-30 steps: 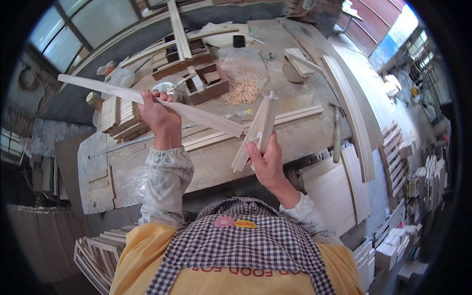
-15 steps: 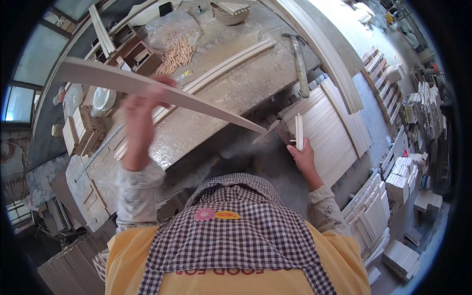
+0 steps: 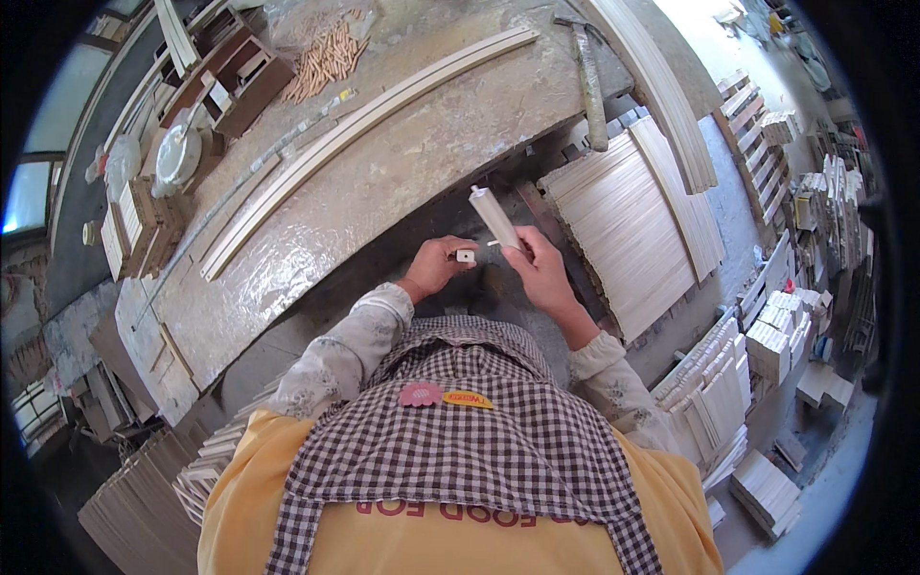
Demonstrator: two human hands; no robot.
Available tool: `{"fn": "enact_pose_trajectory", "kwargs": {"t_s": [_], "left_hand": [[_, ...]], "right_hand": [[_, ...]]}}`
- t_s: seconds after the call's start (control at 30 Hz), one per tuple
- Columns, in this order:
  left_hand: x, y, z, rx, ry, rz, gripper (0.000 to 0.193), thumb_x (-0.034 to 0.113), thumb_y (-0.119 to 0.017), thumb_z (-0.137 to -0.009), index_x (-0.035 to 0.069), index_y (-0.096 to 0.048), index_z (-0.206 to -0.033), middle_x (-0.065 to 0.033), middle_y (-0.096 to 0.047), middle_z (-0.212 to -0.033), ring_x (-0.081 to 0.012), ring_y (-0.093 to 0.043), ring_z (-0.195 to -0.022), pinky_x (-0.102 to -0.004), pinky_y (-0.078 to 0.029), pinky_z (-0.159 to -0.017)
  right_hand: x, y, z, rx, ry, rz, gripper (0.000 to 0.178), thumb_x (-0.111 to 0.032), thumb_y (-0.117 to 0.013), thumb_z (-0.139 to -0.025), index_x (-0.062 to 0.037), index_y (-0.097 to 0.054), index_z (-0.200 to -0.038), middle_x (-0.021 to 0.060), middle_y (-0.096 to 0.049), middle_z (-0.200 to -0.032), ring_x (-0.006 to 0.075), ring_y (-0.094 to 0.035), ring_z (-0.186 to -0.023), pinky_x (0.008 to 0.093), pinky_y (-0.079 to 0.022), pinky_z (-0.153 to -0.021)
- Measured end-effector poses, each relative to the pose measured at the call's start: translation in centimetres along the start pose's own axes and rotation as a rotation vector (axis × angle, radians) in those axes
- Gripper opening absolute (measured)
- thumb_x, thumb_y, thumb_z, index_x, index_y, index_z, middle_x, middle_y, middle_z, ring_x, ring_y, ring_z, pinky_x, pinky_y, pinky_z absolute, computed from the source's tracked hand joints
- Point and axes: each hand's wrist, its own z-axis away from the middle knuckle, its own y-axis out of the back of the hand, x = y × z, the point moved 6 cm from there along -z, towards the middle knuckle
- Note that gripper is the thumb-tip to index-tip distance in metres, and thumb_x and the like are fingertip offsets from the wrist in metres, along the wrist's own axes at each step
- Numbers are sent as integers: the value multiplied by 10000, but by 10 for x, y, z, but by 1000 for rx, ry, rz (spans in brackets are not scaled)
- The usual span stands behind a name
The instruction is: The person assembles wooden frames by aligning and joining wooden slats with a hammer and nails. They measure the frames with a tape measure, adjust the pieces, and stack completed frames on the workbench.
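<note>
In front of my apron, my left hand [image 3: 431, 266] closes on a pale wooden strip [image 3: 466, 256]. Only its square end face with a small dark hole shows; how long it is I cannot tell. Beside it, my right hand [image 3: 542, 269] grips a pale wooden piece [image 3: 494, 218], tilted with its far end up and to the left. A peg sticks out at that upper end, and a thin wooden dowel [image 3: 494, 243] shows by the fingers. The two pieces are apart, with a small gap between the hands.
Ahead stands a worn workbench [image 3: 422, 134] with long wooden strips [image 3: 374, 134], a pile of dowels [image 3: 328, 59] and a hammer [image 3: 589, 86]. Right of my hands lies a stack of pale slats [image 3: 623, 230]. More stacked wood [image 3: 714, 402] stands further right.
The long board in my left hand no longer stretches across the view. My left hand has come down and right, close to my right hand, which has moved left with its wooden piece.
</note>
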Motion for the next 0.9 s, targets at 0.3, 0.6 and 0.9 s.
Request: {"fn": "enact_pose_trajectory", "kwargs": {"t_s": [0.3, 0.6, 0.9], "left_hand": [[-18, -5, -2, -28, 100, 82, 315, 69, -791, -854, 68, -742, -1165, -107, -763, -1045, -183, -704, -934, -358, -553, -846], [-24, -6, -3, 149, 17, 206, 267, 166, -801, -844, 37, -732, -1067, -169, -738, -926, -267, -715, -863, -383, -557, -783], [83, 22, 83, 55, -353, -720, 418, 257, -789, -762, 83, -619, -1102, -136, -639, -998, -327, -640, -873, -478, -492, -783]], "right_hand": [[10, -39, -10, -124, 146, 158, 281, -135, -642, -940, 1, -595, -1182, 204, -644, -1041, 387, -637, -915, 442, -510, -803], [-15, -51, -9, -143, 377, 560, 244, -128, -611, -927, -56, -605, -1161, 153, -581, -1037, 381, -605, -986, 484, -508, -805], [-3, -67, 11, -228, 415, 639, 347, -108, -677, -871, -46, -606, -1205, 151, -591, -1146, 372, -606, -1066, 472, -522, -866]]}}
